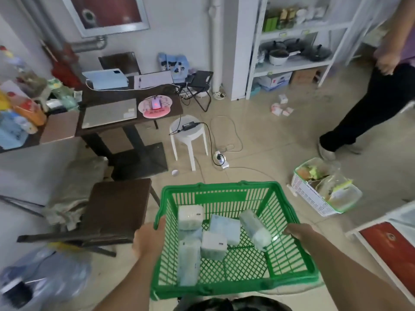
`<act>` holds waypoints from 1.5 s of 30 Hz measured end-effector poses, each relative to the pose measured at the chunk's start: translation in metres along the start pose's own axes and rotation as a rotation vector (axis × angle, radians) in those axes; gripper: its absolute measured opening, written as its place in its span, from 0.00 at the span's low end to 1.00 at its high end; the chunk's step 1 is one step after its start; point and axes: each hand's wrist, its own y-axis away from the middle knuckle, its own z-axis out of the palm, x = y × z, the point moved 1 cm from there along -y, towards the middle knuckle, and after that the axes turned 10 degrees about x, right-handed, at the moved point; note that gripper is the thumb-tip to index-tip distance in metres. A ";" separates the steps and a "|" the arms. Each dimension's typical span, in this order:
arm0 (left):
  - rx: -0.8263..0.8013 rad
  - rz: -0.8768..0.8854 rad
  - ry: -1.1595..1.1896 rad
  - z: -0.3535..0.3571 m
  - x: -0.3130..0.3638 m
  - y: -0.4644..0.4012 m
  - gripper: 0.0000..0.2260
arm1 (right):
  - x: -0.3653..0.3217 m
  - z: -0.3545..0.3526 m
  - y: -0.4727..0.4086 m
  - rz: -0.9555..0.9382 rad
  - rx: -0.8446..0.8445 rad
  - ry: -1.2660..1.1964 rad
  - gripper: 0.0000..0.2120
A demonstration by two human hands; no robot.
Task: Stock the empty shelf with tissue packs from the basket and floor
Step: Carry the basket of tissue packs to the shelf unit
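Observation:
I carry a green plastic basket [224, 189] in front of me, above the floor. My left hand [148, 237] grips its left rim and my right hand [299, 232] grips its right rim. Several tissue packs [213, 242] in pale blue and white wrappers lie loose on the basket's bottom. A few small pink and white packs [280, 107] lie on the floor far ahead, near a white shelf unit [292, 63] that holds pots and boxes.
A dark chair [114, 207] stands left of the basket. Ahead stand a dark table [125, 102] with laptops, a white stool [188, 138] and a power strip with cables [221, 160]. A white basket [323, 189] of goods sits at right, and a person [370, 97] stands beyond it.

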 end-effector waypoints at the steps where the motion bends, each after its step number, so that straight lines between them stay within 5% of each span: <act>1: -0.015 -0.007 0.002 0.006 0.004 0.000 0.30 | 0.002 -0.001 -0.005 0.018 0.012 0.001 0.24; 6: -0.086 0.019 -0.008 0.037 0.034 -0.037 0.31 | -0.018 0.000 -0.026 0.080 0.056 0.004 0.18; 14: -0.097 0.145 0.019 0.066 0.119 -0.138 0.31 | -0.083 0.000 -0.057 0.103 0.134 -0.127 0.24; 23: -0.146 0.245 0.015 0.106 0.220 -0.210 0.34 | -0.130 -0.015 -0.113 0.147 0.230 -0.257 0.12; 45: -0.201 0.349 0.024 0.223 0.475 -0.306 0.33 | -0.297 -0.105 -0.306 0.188 0.189 -0.308 0.18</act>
